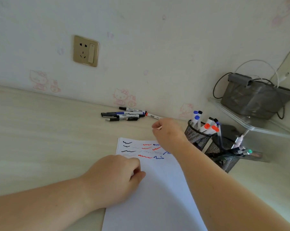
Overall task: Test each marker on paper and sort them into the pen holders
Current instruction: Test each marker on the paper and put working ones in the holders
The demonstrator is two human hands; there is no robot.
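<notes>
A white paper sheet with black, red and blue test squiggles lies on the desk. My left hand rests on the sheet's left edge, fingers loosely curled, holding nothing that I can see. My right hand hovers above the sheet's far right corner with fingers loosely bent, just short of the white end of a red-capped marker. Several loose markers and pens lie by the wall. Two black mesh pen holders stand at the right: the far one has blue, black and red-capped markers, the near one has other pens.
A clear shelf at the right carries a grey basket with cables. A wall socket sits above the pale wooden desk, and the wall runs right behind the loose markers.
</notes>
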